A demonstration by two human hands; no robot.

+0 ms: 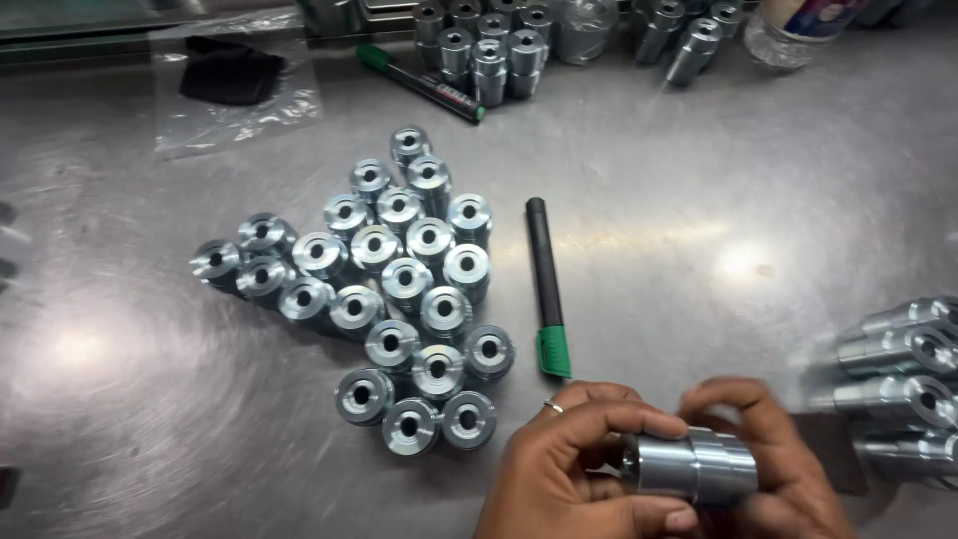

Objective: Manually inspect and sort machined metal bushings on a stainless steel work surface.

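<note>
Nearest, both hands clamped one steel cylinder, left hand on its left end, right hand behind; a marker lay just beyond; upright bushings clustered left; more bushings stood far.

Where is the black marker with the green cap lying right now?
In the head view, the black marker lies on the steel table at centre, right of the upright metal bushings, cap toward the left hand.

We hold both hands close together low in view, left hand curled with a ring on one finger, right hand cupped behind, fingers bent
</note>
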